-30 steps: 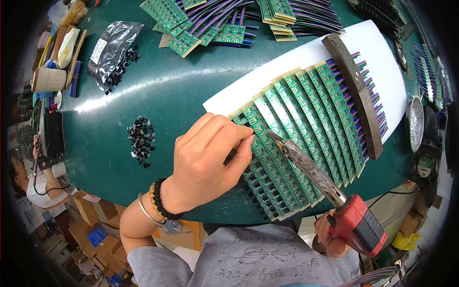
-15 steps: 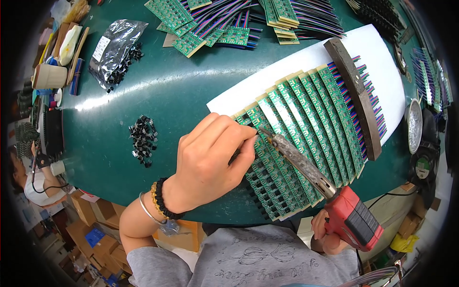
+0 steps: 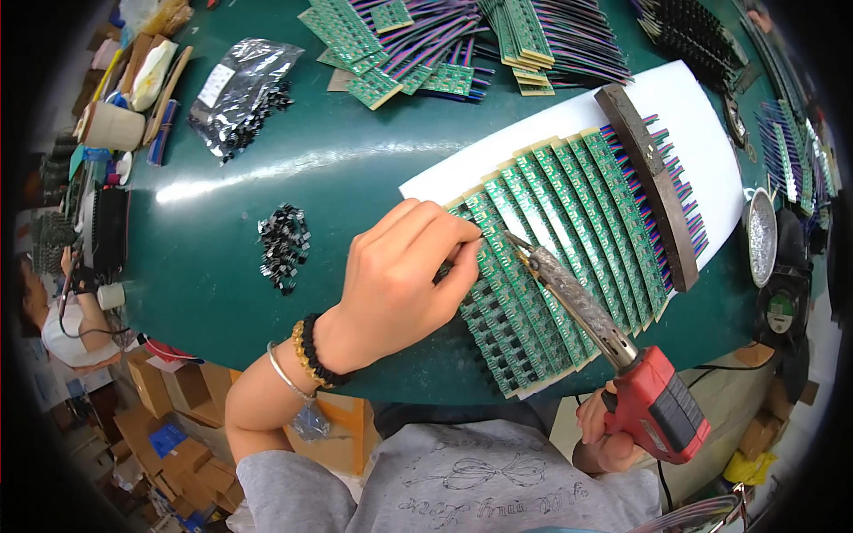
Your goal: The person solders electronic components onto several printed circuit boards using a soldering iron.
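Note:
My left hand is closed in a pinch over the upper left part of a row of overlapping green circuit boards. Whatever sits between its fingertips is too small to make out. My right hand grips the red handle of a soldering iron. The iron's tip hovers over the boards, just right of the left fingertips. Small black components stand on the boards nearest me. A loose pile of such black parts lies on the table left of my left hand.
A dark metal bar lies across the boards' coloured wires on a white sheet. More wired boards are stacked at the back. A plastic bag of black parts lies far left; a metal dish stands at right. Another person sits far left.
The view has shifted a little. The iron's tip has drawn slightly away to the right from my left fingertips. Both hands keep their grips.

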Action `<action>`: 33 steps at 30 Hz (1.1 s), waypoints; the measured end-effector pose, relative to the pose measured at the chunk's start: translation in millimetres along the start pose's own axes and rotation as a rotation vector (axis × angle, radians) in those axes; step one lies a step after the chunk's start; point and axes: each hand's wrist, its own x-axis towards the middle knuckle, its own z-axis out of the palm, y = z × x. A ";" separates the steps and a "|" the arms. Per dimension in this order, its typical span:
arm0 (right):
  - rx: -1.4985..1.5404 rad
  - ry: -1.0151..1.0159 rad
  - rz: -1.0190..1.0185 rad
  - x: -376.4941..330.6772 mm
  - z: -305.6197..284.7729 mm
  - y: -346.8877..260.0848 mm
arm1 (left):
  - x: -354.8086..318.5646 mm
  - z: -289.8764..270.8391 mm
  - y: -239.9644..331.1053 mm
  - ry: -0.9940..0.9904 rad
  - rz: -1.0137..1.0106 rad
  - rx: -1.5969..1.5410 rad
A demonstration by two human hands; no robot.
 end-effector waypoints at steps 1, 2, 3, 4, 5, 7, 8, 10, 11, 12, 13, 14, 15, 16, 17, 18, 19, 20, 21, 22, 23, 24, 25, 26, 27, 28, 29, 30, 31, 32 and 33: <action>0.015 -0.012 -0.015 2.0 4.1 0.2 | -2.2 0.3 -0.7 0.007 -0.001 -0.005; 0.204 0.087 0.033 24.5 22.9 -21.1 | -0.6 2.0 -0.3 0.013 0.004 0.015; 0.396 0.178 0.084 38.2 33.7 -37.1 | 1.5 4.5 -0.7 0.034 0.037 -0.020; 0.433 0.138 0.073 42.9 35.9 -40.9 | -3.5 1.5 -1.2 0.063 0.051 -0.028; 0.405 0.169 0.071 45.3 36.2 -43.6 | -5.5 4.6 -1.4 0.076 0.068 -0.002; 0.373 0.218 0.051 48.1 36.6 -46.3 | -6.3 -3.5 6.7 0.103 0.079 0.106; 0.386 0.211 0.045 48.4 38.1 -48.6 | -5.8 -9.5 11.8 0.118 0.062 0.151; 0.347 0.275 0.066 46.1 40.2 -53.2 | -14.5 -33.7 -3.7 0.211 0.050 0.372; 0.328 0.325 0.066 42.5 39.9 -50.6 | -22.5 -49.2 -14.9 0.196 -0.056 0.463; 0.332 0.330 0.064 42.3 38.8 -51.4 | -31.4 -65.6 -26.5 0.178 -0.162 0.552; 0.376 0.283 0.063 43.0 37.4 -50.2 | -38.4 -78.6 -39.2 0.157 -0.176 0.592; 0.419 0.236 0.062 43.3 36.6 -49.9 | -41.9 -86.4 -48.6 0.136 -0.190 0.630; 0.417 0.237 0.060 45.1 37.0 -51.0 | -42.5 -89.8 -52.8 0.138 -0.189 0.628; 0.418 0.198 0.059 46.5 37.6 -52.3 | -42.7 -92.1 -55.6 0.108 -0.179 0.616; 0.420 0.162 0.058 46.3 37.9 -53.2 | -41.8 -92.4 -58.2 0.076 -0.167 0.604; 0.418 0.165 0.056 45.1 38.2 -53.2 | -40.5 -91.5 -61.7 0.077 -0.164 0.601; 0.424 0.154 0.045 43.2 38.0 -51.8 | -38.3 -89.2 -65.2 0.044 -0.137 0.600; 0.431 0.142 0.034 40.9 38.0 -49.9 | -36.4 -87.3 -67.2 0.012 -0.110 0.600; 0.427 0.146 0.031 36.5 36.4 -45.5 | -34.8 -86.2 -67.8 0.013 -0.105 0.596; 0.441 0.161 0.034 33.3 35.6 -42.0 | -33.4 -84.1 -69.3 0.004 -0.088 0.630; 0.456 0.176 0.037 30.7 34.2 -40.4 | -32.4 -82.5 -70.1 -0.005 -0.069 0.664; 0.450 0.183 0.035 28.5 33.2 -41.3 | -32.3 -82.8 -70.1 -0.005 -0.064 0.657; 0.435 0.163 0.062 33.5 37.0 -50.8 | -31.8 -82.7 -68.5 0.031 -0.054 0.647; 0.421 0.143 0.089 37.7 40.5 -56.8 | -30.9 -81.5 -65.2 0.066 -0.043 0.636; 0.407 0.162 0.093 38.9 42.7 -57.3 | -30.0 -76.6 -54.4 0.060 -0.032 0.616; 0.427 0.157 0.107 40.7 43.0 -59.8 | -28.2 -74.1 -30.8 0.113 -0.196 0.369; 0.447 0.154 0.121 42.4 43.4 -62.2 | -27.6 -70.4 -7.1 0.157 -0.359 0.119; 0.438 0.171 0.122 44.0 44.5 -62.7 | -30.4 -62.8 15.9 0.156 -0.208 0.080; 0.402 0.158 0.130 46.0 45.6 -63.3 | -32.4 -50.0 39.7 0.103 -0.073 0.024; 0.380 0.126 0.138 46.5 47.6 -65.1 | -39.8 -39.7 58.3 0.024 0.134 -0.035; 0.352 0.114 0.301 44.6 48.2 -74.3 | -52.1 -25.0 73.7 -0.037 0.231 -0.130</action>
